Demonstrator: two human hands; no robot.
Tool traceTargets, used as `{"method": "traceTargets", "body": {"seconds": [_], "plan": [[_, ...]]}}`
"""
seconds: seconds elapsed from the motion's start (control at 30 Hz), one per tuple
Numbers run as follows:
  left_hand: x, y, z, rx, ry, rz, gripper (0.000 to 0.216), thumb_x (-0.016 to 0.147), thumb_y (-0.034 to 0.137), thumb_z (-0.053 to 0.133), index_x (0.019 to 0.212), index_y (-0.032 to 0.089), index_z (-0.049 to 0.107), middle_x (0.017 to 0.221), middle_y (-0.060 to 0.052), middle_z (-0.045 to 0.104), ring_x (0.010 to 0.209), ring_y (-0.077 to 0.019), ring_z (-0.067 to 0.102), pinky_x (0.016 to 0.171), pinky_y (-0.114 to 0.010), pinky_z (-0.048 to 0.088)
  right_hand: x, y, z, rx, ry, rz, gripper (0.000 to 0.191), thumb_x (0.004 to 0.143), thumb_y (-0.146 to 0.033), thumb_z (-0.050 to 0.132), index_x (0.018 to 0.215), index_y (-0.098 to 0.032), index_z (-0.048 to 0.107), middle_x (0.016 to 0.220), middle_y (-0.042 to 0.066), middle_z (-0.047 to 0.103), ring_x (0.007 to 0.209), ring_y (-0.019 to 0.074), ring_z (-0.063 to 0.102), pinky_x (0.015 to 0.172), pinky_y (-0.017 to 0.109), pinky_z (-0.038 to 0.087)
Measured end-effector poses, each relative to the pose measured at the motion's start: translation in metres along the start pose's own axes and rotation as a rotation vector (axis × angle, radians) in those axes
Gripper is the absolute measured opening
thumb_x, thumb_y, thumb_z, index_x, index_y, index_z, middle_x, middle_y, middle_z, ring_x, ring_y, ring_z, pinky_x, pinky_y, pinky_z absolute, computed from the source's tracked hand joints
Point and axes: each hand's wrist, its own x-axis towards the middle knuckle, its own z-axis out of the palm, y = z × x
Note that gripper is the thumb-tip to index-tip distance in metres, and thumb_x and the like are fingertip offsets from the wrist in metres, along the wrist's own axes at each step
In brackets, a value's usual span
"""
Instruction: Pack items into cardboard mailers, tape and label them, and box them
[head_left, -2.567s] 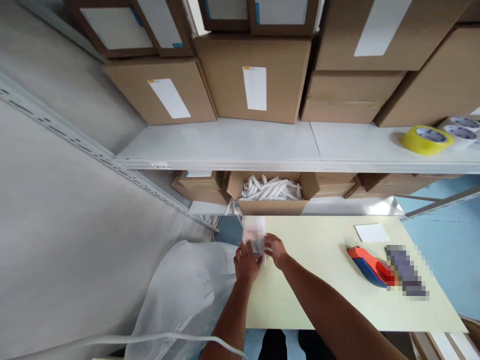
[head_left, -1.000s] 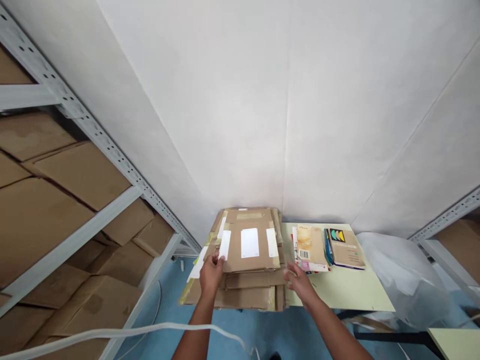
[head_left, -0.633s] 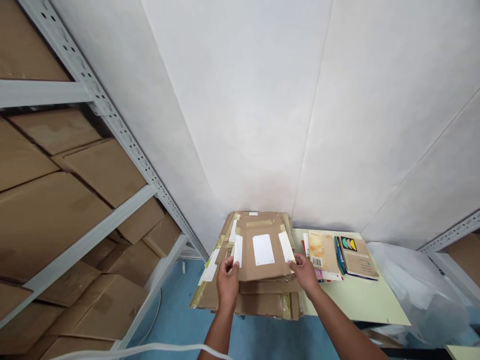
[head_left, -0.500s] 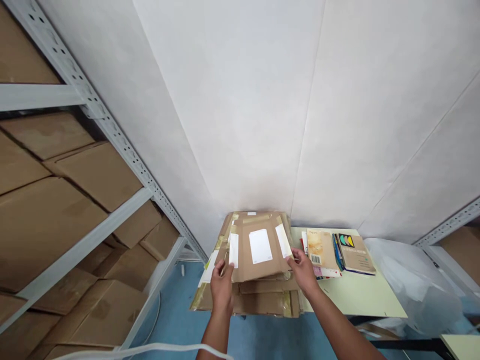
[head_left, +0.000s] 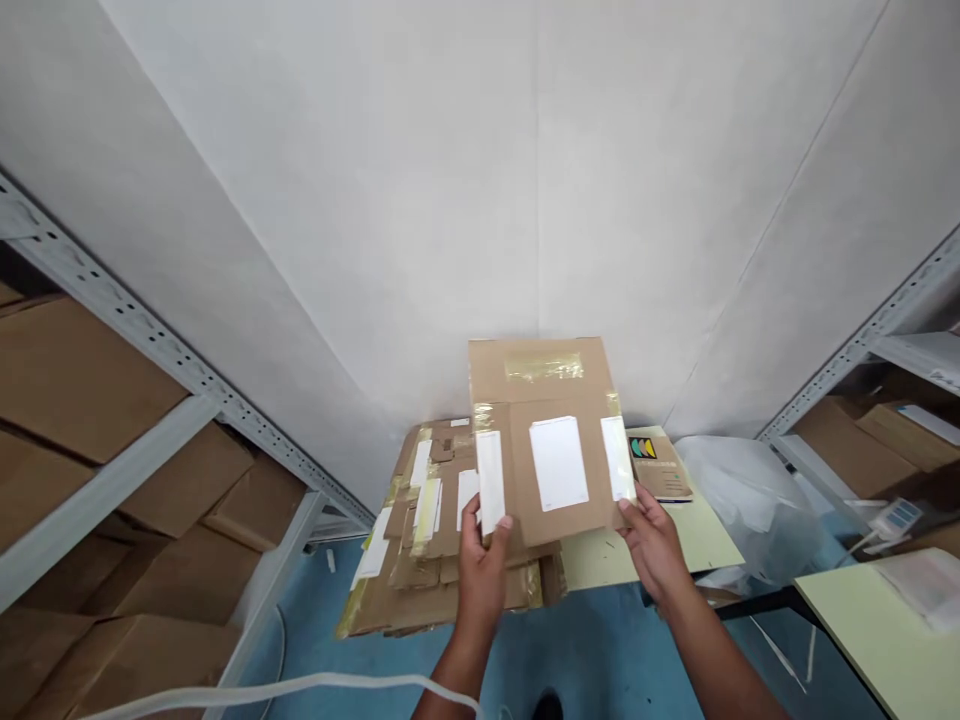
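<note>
Both hands grip a flattened cardboard box (head_left: 525, 400) by its lower side edges. White paper patches and strips of yellowish tape show on its face, which tilts toward me. My left hand (head_left: 484, 565) is closed on the lower left edge, thumb in front. At the lower right edge my right hand (head_left: 651, 535) pinches the cardboard, its other fingers partly behind. Below and to the left lies a stack of flattened cardboard boxes (head_left: 405, 590) with more tape and white patches. A brown-covered book (head_left: 664, 470) on the pale table (head_left: 600, 560) peeks out past the held box.
Shelving (head_left: 112, 465) packed with brown cartons rises on the left. To the right are a clear plastic bag (head_left: 742, 500), another shelf unit (head_left: 832, 470) and a second pale table (head_left: 877, 620). A white cable (head_left: 315, 682) crosses the bottom. A white wall (head_left: 450, 220) stands behind.
The flattened box has been lifted off the stack and carried right over the table, its upper flap now standing up. My hands moved right with it, and the view has turned right.
</note>
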Motion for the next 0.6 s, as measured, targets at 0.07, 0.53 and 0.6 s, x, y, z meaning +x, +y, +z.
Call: {"method": "traceTargets", "body": {"seconds": [0.07,0.53,0.6], "plan": [[-0.016,-0.003,0.03,0.019,-0.094,-0.035,0.069,0.085,0.053,0.067,0.143,0.022,0.045,0.146,-0.012,0.056,0.133,-0.0239,0.054,0.11,-0.034,0.044,-0.007,-0.013,-0.038,0.024,0.042,-0.007,0.071,0.071,-0.043,0.086,0.135,-0.024,0.061,0.113,0.007,0.076,0.096,0.0238,0.072,0.08,0.034,0.059],[-0.198,-0.088,0.306,0.086,-0.997,-0.152,0.066,0.085,0.053,0.065,0.141,0.021,0.047,0.137,-0.013,0.063,0.122,-0.0292,0.063,0.102,-0.04,0.05,-0.16,-0.095,-0.357,0.214,0.696,-0.181,0.066,0.068,-0.044,0.087,0.128,-0.023,0.067,0.11,0.005,0.077,0.094,0.0269,0.072,0.072,0.035,0.06],[-0.222,-0.108,0.341,0.136,-1.142,-0.165,0.07,0.084,0.055,0.066,0.142,0.02,0.047,0.138,-0.014,0.063,0.125,-0.0304,0.061,0.104,-0.041,0.049,-0.185,-0.101,-0.387,0.255,0.808,-0.233,0.065,0.066,-0.045,0.088,0.124,-0.023,0.068,0.109,0.005,0.076,0.09,0.026,0.072,0.069,0.034,0.06]]}}
